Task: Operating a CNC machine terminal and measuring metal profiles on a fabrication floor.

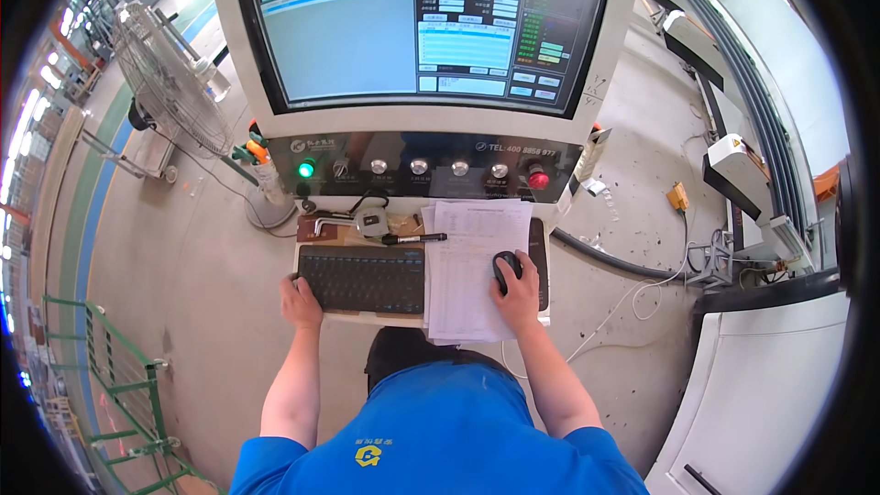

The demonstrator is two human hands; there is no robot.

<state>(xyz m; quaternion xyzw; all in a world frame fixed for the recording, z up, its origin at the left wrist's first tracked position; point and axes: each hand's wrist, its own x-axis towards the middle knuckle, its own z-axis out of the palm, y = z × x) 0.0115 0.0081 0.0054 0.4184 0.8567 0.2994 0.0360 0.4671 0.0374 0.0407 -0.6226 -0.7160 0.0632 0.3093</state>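
My right hand point(519, 293) is closed over a black computer mouse point(506, 268), which sits on a stack of printed sheets point(466, 289). Fingers bent, my left hand point(301, 302) grips the left edge of the narrow shelf point(359, 318), beside the black keyboard point(362, 280). Behind the keyboard lie a black marker point(414, 238), a tape measure point(371, 222) and silver hex keys point(332, 224). Above the shelf, a lit monitor point(339, 46) shows tables and buttons.
A control panel with a green-lit button point(305, 170) and a red knob point(538, 176) spans below the monitor. A large fan point(170, 78) stands at the far left, a green metal rack point(137, 390) at the near left. White machinery point(761, 394) and floor cables point(623, 268) are on the right.
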